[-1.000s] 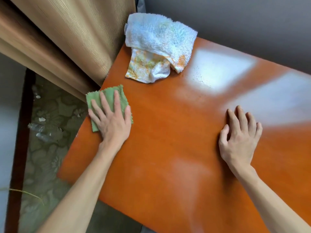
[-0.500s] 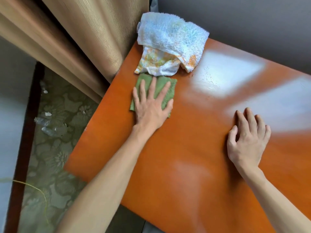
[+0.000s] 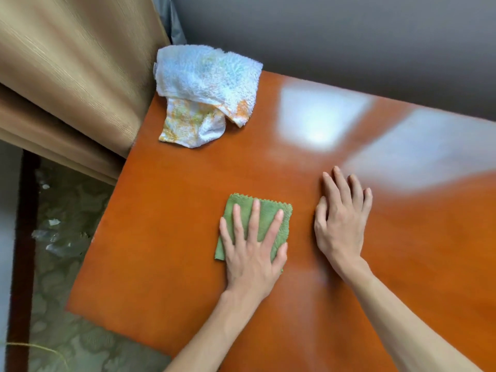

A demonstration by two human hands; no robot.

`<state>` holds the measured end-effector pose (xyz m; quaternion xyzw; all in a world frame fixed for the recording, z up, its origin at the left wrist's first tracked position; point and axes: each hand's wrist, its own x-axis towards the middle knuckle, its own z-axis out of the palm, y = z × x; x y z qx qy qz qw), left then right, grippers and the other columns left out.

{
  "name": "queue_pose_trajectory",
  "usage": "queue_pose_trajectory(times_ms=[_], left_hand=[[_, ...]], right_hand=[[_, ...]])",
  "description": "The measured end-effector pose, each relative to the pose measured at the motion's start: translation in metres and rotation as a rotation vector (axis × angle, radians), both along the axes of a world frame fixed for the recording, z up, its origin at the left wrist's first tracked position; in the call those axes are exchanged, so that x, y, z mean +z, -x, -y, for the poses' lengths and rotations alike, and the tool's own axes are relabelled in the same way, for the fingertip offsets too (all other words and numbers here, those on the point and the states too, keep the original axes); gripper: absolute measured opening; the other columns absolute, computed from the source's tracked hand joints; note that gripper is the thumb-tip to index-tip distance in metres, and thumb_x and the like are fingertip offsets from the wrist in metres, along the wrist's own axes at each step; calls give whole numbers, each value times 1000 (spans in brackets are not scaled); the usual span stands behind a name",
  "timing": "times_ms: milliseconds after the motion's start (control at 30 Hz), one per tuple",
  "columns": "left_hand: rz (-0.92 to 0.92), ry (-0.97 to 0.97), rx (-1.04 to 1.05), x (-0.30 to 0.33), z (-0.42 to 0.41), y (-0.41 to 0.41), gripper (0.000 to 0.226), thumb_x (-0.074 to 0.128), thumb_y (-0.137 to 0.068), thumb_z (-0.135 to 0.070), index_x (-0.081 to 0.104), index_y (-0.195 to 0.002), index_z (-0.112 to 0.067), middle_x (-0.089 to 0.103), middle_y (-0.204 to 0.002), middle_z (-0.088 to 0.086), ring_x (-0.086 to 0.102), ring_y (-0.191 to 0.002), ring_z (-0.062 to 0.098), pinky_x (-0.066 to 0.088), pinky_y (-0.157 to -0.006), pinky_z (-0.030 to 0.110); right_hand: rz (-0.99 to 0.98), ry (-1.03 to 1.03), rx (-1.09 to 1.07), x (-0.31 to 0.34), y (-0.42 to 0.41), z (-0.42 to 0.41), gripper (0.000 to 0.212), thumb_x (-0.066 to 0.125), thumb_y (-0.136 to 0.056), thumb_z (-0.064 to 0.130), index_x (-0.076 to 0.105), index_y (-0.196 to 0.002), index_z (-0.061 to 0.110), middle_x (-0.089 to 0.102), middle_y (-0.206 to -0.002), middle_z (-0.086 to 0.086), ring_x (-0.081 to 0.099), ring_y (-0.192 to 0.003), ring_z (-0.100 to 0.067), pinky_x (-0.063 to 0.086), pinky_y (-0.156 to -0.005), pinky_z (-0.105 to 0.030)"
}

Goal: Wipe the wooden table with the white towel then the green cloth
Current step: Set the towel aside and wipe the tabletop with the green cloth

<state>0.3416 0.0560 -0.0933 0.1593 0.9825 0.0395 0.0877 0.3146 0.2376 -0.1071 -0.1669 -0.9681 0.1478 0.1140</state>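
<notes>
A folded green cloth lies flat on the glossy orange-brown wooden table, near its middle. My left hand presses down on the cloth with fingers spread, covering its lower half. My right hand rests flat on the bare wood just to the right of the cloth, holding nothing. A crumpled white towel with orange and yellow print sits at the table's far left corner, apart from both hands.
A tan curtain hangs against the table's left edge beside the towel. A grey wall runs along the far edge. Patterned green floor shows below the left edge.
My left hand has slid the green cloth from just below the white towel toward me and to the right, to the table's middle. The right hand has stayed flat on the wood.
</notes>
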Motion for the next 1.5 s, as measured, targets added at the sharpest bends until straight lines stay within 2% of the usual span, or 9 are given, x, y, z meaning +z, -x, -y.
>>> queue_pose_trajectory(times_ms=[233, 367, 500, 700, 900, 1067, 1200, 1367, 1500], left_hand=[[-8, 12, -218, -2, -86, 116, 59, 27, -96, -58, 18, -154, -47, 13, -166, 4, 10, -151, 41, 8, -117, 65], [18, 5, -132, 1, -101, 193, 58, 23, -100, -59, 6, -154, -48, -1, -167, 2, -4, -152, 38, -2, -119, 62], [10, -62, 18, 4, -89, 249, 59, 24, -100, -59, 11, -155, -44, 3, -167, 3, -2, -152, 36, 10, -121, 58], [-43, -6, 93, 1, -132, 190, 62, 17, -99, -58, 8, -157, -39, 2, -167, 8, -1, -151, 41, 4, -120, 62], [-22, -17, -380, -4, -253, 76, 62, 23, -96, -58, 17, -155, -41, 10, -166, 9, 6, -150, 44, 7, -118, 66], [-25, -53, -611, -3, -307, 103, 61, 27, -95, -61, 22, -153, -45, 16, -166, 5, 6, -152, 39, 3, -119, 62], [-64, -108, -403, -6, -292, 159, 61, 32, -91, -59, 33, -150, -45, 25, -163, 4, 15, -150, 39, 10, -119, 60], [-53, -26, -114, -1, -226, 225, 61, 26, -95, -60, 20, -154, -45, 17, -165, 3, 8, -152, 37, 4, -121, 59], [-62, -38, 24, 0, -176, 207, 60, 22, -98, -59, 13, -155, -43, 6, -167, 4, 1, -152, 37, 3, -120, 62]], right_hand=[[-134, 318, 12, 7, -2, -25, 55, 43, -89, 2, 47, -143, 7, 36, -156, -10, 31, -144, -31, 21, -121, -43], [-53, 149, -60, 14, -7, -91, 54, 45, -89, 13, 48, -143, 10, 39, -155, -12, 34, -142, -34, 25, -118, -48], [114, 5, -244, 17, -18, -187, 54, 35, -95, 27, 40, -147, 15, 31, -159, -10, 25, -145, -34, 17, -119, -54], [183, -26, -412, 9, -42, -248, 56, 27, -98, 43, 34, -150, 23, 25, -162, -6, 19, -148, -35, 10, -119, -57], [112, -19, -445, 6, -41, -247, 53, 33, -97, 38, 42, -147, 24, 32, -159, -4, 24, -147, -32, 12, -120, -56], [84, -7, -454, 6, -39, -247, 52, 36, -96, 36, 44, -146, 23, 34, -159, -4, 24, -147, -32, 11, -120, -56], [89, -1, -455, 6, -40, -249, 52, 35, -96, 37, 44, -146, 24, 33, -159, -3, 23, -148, -31, 10, -121, -55], [105, -9, -451, 7, -38, -248, 52, 37, -96, 36, 43, -146, 25, 33, -159, -4, 23, -148, -31, 10, -121, -55], [108, -16, -452, 8, -37, -248, 52, 38, -95, 34, 43, -146, 24, 33, -158, -5, 24, -147, -34, 10, -120, -57]])
